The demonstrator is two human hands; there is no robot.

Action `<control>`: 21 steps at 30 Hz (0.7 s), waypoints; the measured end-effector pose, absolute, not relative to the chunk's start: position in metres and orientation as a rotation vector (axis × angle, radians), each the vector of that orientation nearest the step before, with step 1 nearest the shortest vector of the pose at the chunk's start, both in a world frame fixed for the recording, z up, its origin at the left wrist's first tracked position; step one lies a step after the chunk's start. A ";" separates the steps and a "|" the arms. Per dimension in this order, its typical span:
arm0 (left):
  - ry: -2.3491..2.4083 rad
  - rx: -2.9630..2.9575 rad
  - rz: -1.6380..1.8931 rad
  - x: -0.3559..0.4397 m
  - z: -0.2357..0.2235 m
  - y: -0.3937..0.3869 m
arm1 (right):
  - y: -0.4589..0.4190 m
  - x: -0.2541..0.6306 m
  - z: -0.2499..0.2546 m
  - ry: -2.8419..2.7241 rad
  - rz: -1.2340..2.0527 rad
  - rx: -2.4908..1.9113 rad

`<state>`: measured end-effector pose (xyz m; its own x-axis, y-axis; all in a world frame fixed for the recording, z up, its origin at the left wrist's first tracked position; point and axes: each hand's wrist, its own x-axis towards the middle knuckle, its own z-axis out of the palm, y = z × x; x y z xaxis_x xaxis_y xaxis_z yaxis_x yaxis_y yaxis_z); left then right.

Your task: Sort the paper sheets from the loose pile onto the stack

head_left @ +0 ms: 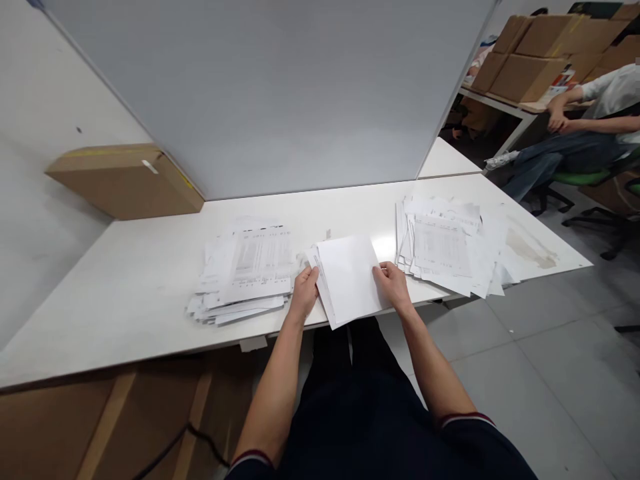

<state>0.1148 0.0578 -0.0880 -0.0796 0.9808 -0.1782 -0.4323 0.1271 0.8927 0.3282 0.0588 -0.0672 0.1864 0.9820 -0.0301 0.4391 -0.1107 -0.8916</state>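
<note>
White table [135, 280] up against a big grey board [300, 93], with a cardboard box [135, 180] over on the left. Both hands are on a few loose sheets [350, 280] at the front edge: left hand [305, 290] pinching the left side, right hand [393, 283] pinching the right. Messy paper piles sit either side, left pile [255, 267] and right pile [445, 247].

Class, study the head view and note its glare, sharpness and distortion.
Head view: bright glare on the tabletop beside the right hand; print on the left paper pile too soft to read; wide-angle stretching towards the edges, forearms elongated.
</note>
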 end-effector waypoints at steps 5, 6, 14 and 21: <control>1.034 0.784 1.336 0.114 -0.092 0.059 | 0.055 0.318 -0.071 -1.432 0.917 -1.666; 1.038 0.800 1.337 0.114 -0.093 0.059 | 0.054 0.316 -0.070 -1.460 0.914 -1.668; 0.992 0.856 1.397 0.116 -0.092 0.057 | 0.056 0.318 -0.063 -1.340 0.940 -1.572; 1.070 1.192 1.564 0.115 -0.042 0.043 | 0.054 0.316 -0.036 -1.227 1.250 -1.104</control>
<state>0.1155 0.0428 -0.0420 -0.1603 0.9605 0.2275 -0.1364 -0.2498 0.9586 0.3156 0.0543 -0.0360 -0.0588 0.9973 0.0440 -0.0621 0.0403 -0.9973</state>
